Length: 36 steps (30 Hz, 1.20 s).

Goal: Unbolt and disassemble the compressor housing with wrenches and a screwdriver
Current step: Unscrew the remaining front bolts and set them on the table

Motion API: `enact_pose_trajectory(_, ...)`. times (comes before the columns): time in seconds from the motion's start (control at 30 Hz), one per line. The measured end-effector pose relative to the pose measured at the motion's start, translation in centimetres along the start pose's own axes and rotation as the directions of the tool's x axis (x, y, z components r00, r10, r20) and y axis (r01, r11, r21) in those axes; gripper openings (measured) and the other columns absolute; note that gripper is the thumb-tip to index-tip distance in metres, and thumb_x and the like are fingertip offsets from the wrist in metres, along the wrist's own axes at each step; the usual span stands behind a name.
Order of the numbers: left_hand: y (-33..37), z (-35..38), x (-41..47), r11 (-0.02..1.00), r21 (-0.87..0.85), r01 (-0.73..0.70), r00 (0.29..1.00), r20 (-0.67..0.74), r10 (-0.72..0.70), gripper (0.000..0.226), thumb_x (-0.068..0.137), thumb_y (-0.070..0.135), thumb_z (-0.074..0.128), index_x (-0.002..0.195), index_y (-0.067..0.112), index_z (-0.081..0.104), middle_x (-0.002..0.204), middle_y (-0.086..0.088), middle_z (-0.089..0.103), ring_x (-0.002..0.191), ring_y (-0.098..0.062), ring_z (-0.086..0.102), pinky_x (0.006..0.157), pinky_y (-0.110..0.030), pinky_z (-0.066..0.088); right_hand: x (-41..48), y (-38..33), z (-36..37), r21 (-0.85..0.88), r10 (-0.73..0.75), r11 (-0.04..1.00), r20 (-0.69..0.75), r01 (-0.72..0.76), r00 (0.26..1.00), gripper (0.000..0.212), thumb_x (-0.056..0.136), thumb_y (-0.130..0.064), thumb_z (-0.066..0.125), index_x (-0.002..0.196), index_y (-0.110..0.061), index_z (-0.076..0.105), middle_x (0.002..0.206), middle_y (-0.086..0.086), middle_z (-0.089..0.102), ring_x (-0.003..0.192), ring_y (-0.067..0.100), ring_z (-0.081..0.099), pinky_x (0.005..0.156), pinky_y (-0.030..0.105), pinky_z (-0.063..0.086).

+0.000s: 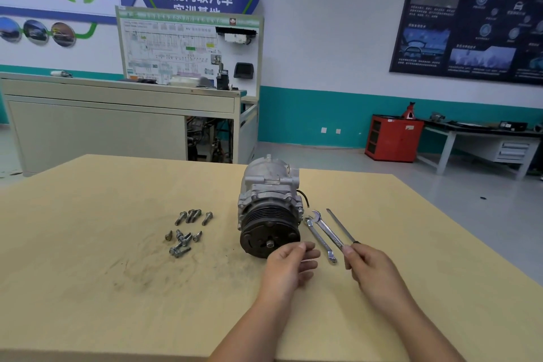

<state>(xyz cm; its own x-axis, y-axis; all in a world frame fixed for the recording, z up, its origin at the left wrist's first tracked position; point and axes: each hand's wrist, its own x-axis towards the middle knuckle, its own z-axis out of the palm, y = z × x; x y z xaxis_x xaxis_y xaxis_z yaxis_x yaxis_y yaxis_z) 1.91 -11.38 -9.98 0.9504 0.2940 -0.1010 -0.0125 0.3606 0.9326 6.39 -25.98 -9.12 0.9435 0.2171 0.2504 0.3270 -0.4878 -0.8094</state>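
Note:
A grey metal compressor [270, 200] lies on the tan table [117, 273], its black pulley facing me. Several loose bolts [186, 231] lie to its left. Right of it lie two open-end wrenches [321, 236] and a screwdriver [340, 225]. My right hand [370, 269] pinches the near end of the longer wrench, with the screwdriver's handle hidden under it. My left hand [289, 266] hovers just in front of the pulley, fingers relaxed and holding nothing.
A grey workbench [117, 114] with a wiring display board stands beyond the table. A red cabinet [393, 138] and another bench stand at the back right. The table's far edge runs just behind the compressor.

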Motion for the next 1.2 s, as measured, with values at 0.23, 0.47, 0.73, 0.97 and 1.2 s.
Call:
enact_pose_trajectory(0.23, 0.6, -1.1, -0.7, 0.756, 0.432, -0.492, 0.730, -0.268, 0.629, 0.020, 0.090, 0.015, 0.056, 0.079, 0.031, 0.064, 0.075, 0.013, 0.063, 0.074, 0.002, 0.055, 0.065, -0.007, 0.038, 2.8, 1.2, -0.7, -0.193, -0.099, 0.975, 0.066, 0.109, 0.993, 0.036, 0.095, -0.027, 0.052, 0.061, -0.019, 0.049, 0.049, -0.008, 0.037, 0.047, 0.006, 0.031, 0.048, 0.022, 0.022)
enact_pose_trajectory(0.47, 4.5, -3.4, 1.7, 0.489, 0.808, -0.329, 0.706, -0.133, 0.695, 0.075, 0.075, 0.048, 0.070, 0.139, 0.033, 0.034, 0.149, 0.006, 0.015, 0.137, -0.009, 0.011, 0.112, -0.040, 0.016, 5.4, 1.9, -1.7, -0.226, -0.125, 0.964, 0.080, 0.140, 0.989, 0.030, 0.093, -0.030, 0.055, 0.064, -0.021, 0.056, 0.050, -0.011, 0.041, 0.049, 0.006, 0.035, 0.051, 0.025, 0.025)
enact_pose_trajectory(0.73, 4.7, -5.0, 4.8, 0.600, 0.718, -0.353, 0.863, 0.003, 0.505, 0.080, 0.077, 0.050, 0.064, 0.142, 0.049, 0.018, 0.153, 0.011, 0.012, 0.141, -0.014, 0.018, 0.112, -0.033, 0.023, 7.3, 0.5, -3.0, -0.293, -0.122, 0.941, 0.164, 0.167, 0.979, 0.027, 0.091, -0.033, 0.058, 0.070, -0.018, 0.065, 0.065, 0.008, 0.059, 0.063, 0.020, 0.052, 0.059, 0.032, 0.041)
enact_pose_trajectory(0.97, 3.7, -4.7, 5.1, 0.597, 0.692, -0.407, 0.826, -0.001, 0.564, 0.067, 0.076, 0.053, 0.057, 0.132, 0.061, 0.023, 0.143, 0.019, 0.019, 0.135, -0.012, 0.026, 0.111, -0.036, 0.030, 8.9, -2.4, -4.5, -0.416, -0.144, 0.883, 0.197, 0.216, 0.970, 0.021, 0.082, -0.040, 0.065, 0.067, -0.026, 0.066, 0.058, -0.002, 0.055, 0.059, 0.014, 0.047, 0.055, 0.031, 0.037)
enact_pose_trajectory(1.2, 3.7, -4.7, 5.0, 0.597, 0.688, -0.412, 0.827, 0.008, 0.562, 0.065, 0.071, 0.057, 0.052, 0.129, 0.062, 0.023, 0.143, 0.015, 0.022, 0.134, -0.014, 0.028, 0.110, -0.041, 0.033, 9.7, -7.0, -4.7, -0.730, -0.138, 0.627, 0.241, 0.273, 0.961, 0.035, 0.079, -0.058, 0.060, 0.060, -0.029, 0.057, 0.061, -0.005, 0.056, 0.064, 0.012, 0.051, 0.055, 0.031, 0.042)
